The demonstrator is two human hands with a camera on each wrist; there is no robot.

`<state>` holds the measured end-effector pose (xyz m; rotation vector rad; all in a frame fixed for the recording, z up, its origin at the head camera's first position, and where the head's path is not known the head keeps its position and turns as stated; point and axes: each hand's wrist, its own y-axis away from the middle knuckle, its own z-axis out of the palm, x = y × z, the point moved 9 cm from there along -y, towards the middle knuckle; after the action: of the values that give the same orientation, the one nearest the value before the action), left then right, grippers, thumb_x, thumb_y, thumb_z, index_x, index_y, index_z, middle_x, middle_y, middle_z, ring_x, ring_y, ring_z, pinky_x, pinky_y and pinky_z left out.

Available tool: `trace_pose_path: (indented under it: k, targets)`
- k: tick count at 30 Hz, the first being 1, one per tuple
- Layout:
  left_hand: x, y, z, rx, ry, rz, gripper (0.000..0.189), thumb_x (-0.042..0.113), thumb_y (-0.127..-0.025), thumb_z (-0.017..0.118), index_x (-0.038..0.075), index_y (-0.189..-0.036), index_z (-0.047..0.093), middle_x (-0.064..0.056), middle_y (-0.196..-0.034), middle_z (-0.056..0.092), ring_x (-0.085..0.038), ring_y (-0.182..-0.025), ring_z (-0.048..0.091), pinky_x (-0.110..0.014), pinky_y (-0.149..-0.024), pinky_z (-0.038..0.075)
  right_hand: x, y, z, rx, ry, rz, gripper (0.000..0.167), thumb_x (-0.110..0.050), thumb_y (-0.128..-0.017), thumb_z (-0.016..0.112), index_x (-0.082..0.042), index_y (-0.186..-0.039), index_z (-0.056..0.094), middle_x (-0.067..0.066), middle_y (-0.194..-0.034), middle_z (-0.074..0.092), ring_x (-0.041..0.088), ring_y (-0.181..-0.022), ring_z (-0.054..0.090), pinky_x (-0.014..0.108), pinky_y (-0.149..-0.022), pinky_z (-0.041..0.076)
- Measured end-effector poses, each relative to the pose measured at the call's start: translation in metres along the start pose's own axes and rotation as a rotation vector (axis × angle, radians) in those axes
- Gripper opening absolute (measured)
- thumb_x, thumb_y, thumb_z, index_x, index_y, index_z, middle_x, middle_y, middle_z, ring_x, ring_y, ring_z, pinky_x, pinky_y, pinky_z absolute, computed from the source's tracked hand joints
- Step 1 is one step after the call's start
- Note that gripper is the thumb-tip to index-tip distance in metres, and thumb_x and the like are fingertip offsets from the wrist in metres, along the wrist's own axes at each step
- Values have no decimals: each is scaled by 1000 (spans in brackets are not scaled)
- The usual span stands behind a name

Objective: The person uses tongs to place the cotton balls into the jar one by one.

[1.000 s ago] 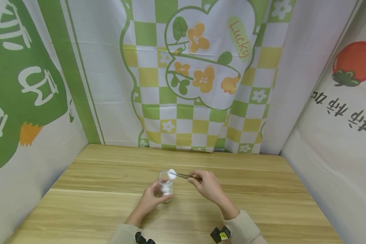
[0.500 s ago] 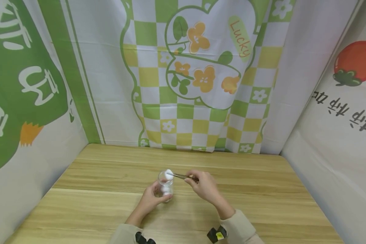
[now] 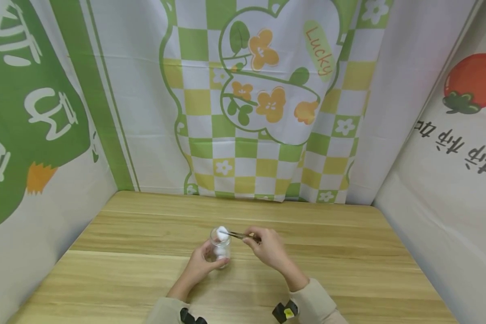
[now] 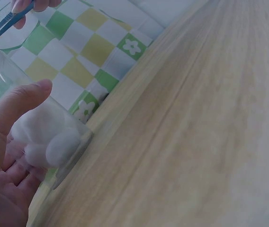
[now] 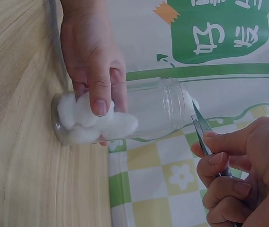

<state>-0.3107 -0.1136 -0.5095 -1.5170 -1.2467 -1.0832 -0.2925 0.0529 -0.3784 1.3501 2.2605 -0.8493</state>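
Note:
My left hand grips a clear, lidless jar that stands upright on the wooden table, its thumb and fingers round the lower part. Several white cotton balls lie in the bottom of the jar. My right hand pinches metal tweezers between thumb and fingers. At the tweezers' tips is one more cotton ball, right at the jar's mouth. In the right wrist view that ball is partly hidden behind the tips and the rim. The left wrist view shows the tweezers only at its top corner.
The wooden table reaches back to a checked curtain. Printed cloth walls close in the left and right sides. Black wrist straps sit at both sleeves.
My right hand has moved a little to the left, carrying the tweezers and cotton ball from the jar's right rim to over its opening. The left hand and jar have stayed put.

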Motion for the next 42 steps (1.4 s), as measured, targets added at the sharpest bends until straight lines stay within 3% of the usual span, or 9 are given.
trace_pose_path:
  k: [5, 12, 21, 28, 42]
  targets:
    - [0, 1, -1, 15, -1, -8, 61, 15, -75, 81, 6, -130, 55, -16, -122, 68, -24, -110, 64, -32, -96, 50, 2, 1, 3, -22, -10, 7, 15, -17, -90, 67, -6, -98, 70, 7, -72, 70, 3, -55, 49, 15, -47, 36]
    - [3, 0, -1, 6, 4, 21, 57, 13, -73, 82, 17, -125, 59, -13, -122, 66, -23, -110, 63, -31, -94, 48, 6, 2, 5, -52, -33, 35, 20, -18, -89, 67, -2, -102, 69, 10, -76, 72, 9, -63, 59, 16, -52, 41]
    - [4, 0, 0, -3, 9, 24, 59, 13, -74, 82, 15, -127, 58, -13, -122, 65, -22, -109, 62, -31, -93, 48, 10, 3, 5, -54, -71, 56, 21, -17, -91, 66, -1, -103, 69, 13, -75, 71, 5, -58, 52, 16, -49, 39]
    - [2, 0, -1, 6, 4, 14, 61, 12, -73, 82, 12, -129, 57, -14, -123, 65, -20, -107, 64, -25, -91, 49, 15, 4, 1, -30, -83, 81, 20, -17, -90, 66, -2, -104, 69, 8, -70, 67, 5, -56, 47, 16, -48, 37]
    - [2, 0, -1, 17, 11, -8, 59, 12, -73, 82, 14, -127, 58, -15, -127, 64, -24, -110, 63, -29, -94, 49, 36, 10, -7, 42, -99, 162, 19, -17, -90, 67, -5, -103, 71, -1, -60, 49, 5, -55, 35, 16, -49, 26]
